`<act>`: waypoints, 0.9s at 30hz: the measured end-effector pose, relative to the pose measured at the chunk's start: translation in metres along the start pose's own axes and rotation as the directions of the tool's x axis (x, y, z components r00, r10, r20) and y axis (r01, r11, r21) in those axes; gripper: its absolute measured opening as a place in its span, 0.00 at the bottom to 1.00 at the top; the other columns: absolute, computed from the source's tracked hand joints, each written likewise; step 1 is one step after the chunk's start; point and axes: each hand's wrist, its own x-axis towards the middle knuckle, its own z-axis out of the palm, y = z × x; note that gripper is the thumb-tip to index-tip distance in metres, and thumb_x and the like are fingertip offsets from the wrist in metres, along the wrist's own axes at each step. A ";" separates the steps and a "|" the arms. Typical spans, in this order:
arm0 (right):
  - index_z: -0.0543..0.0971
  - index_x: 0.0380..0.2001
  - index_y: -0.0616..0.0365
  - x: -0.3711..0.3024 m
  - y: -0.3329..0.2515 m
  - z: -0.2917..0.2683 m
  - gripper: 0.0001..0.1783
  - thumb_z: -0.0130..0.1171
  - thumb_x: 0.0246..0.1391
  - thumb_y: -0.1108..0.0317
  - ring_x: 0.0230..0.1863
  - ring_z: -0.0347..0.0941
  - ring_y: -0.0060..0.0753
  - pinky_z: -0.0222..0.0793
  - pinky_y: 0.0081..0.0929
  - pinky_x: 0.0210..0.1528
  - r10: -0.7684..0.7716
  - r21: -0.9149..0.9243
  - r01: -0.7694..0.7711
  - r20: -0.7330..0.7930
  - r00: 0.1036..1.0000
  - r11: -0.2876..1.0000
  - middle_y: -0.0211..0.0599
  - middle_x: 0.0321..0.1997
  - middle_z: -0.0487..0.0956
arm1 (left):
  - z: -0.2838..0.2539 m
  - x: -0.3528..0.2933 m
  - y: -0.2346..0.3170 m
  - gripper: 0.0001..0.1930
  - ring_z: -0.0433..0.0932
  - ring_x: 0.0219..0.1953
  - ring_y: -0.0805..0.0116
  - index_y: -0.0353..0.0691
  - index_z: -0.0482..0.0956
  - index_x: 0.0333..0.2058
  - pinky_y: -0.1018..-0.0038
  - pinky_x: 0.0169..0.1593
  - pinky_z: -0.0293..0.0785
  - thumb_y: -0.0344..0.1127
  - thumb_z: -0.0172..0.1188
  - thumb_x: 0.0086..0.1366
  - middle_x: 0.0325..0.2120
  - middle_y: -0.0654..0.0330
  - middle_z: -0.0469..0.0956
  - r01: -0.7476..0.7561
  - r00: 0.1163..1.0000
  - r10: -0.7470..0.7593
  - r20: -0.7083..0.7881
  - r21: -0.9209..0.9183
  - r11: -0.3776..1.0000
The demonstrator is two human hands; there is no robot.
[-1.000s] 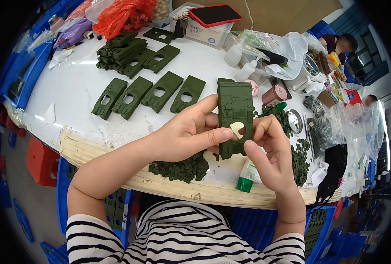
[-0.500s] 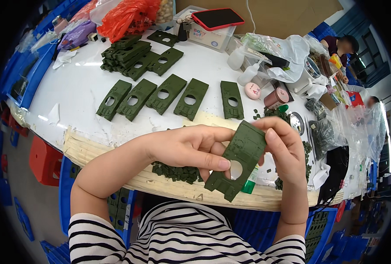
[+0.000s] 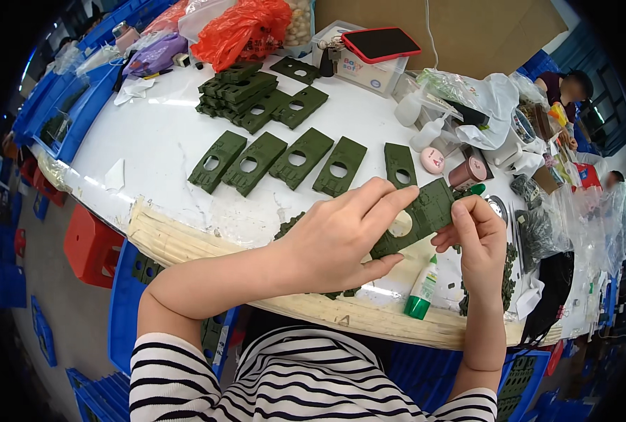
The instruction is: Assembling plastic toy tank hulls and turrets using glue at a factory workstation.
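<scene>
Table: white top (image 3: 165,186) with a pale wooden front edge.
Stack: green plates (image 3: 235,97) piled toward the far left.
Row: four holed plates (image 3: 300,158) side by side, a fifth (image 3: 399,163) apart to the right.
Left hand (image 3: 337,232): grasping, fingers over the far edge, thumb at the near one.
Right hand (image 3: 478,232): thumb and curled fingers at the opposite end; cannot tell if they grip or merely touch.
Held plate (image 3: 434,208): above the table, between both hands, long axis rising lower-left to upper-right.
Tube (image 3: 423,287): green-ended, just nearer the body.
</scene>
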 end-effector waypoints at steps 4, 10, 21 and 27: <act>0.75 0.39 0.65 0.001 0.001 0.002 0.12 0.51 0.67 0.64 0.26 0.77 0.21 0.73 0.17 0.30 -0.021 -0.006 0.021 0.005 1.000 1.000 0.37 0.30 0.81 | -0.008 0.001 0.003 0.36 0.78 0.38 0.54 0.35 0.67 0.58 0.68 0.38 0.78 0.32 0.70 0.49 0.43 0.50 0.73 0.050 0.999 -0.049 -0.022 0.049 0.998; 0.76 0.43 0.67 -0.003 -0.010 -0.007 0.13 0.53 0.65 0.66 0.31 0.75 0.19 0.72 0.17 0.34 -0.102 -0.077 0.101 -0.012 0.995 0.992 0.36 0.33 0.81 | -0.070 -0.020 -0.023 0.25 0.81 0.36 0.63 0.35 0.71 0.50 0.70 0.40 0.77 0.26 0.66 0.53 0.39 0.51 0.78 0.314 0.922 -0.235 -0.309 0.236 0.920; 0.78 0.35 0.67 -0.015 -0.020 -0.006 0.09 0.56 0.62 0.70 0.32 0.76 0.18 0.73 0.17 0.37 -0.157 -0.125 0.159 0.026 0.987 0.979 0.32 0.30 0.80 | -0.157 -0.114 -0.108 0.13 0.74 0.29 0.57 0.36 0.70 0.37 0.65 0.36 0.70 0.32 0.64 0.56 0.34 0.52 0.77 0.732 0.680 -0.613 -0.402 0.409 0.545; 0.78 0.34 0.67 -0.012 -0.017 -0.011 0.10 0.57 0.62 0.69 0.31 0.76 0.18 0.73 0.17 0.37 -0.164 -0.111 0.167 0.032 0.986 0.980 0.31 0.29 0.79 | -0.144 -0.108 -0.108 0.14 0.76 0.33 0.54 0.36 0.72 0.38 0.64 0.39 0.72 0.33 0.65 0.56 0.35 0.50 0.77 0.736 0.668 -0.656 -0.351 0.440 0.514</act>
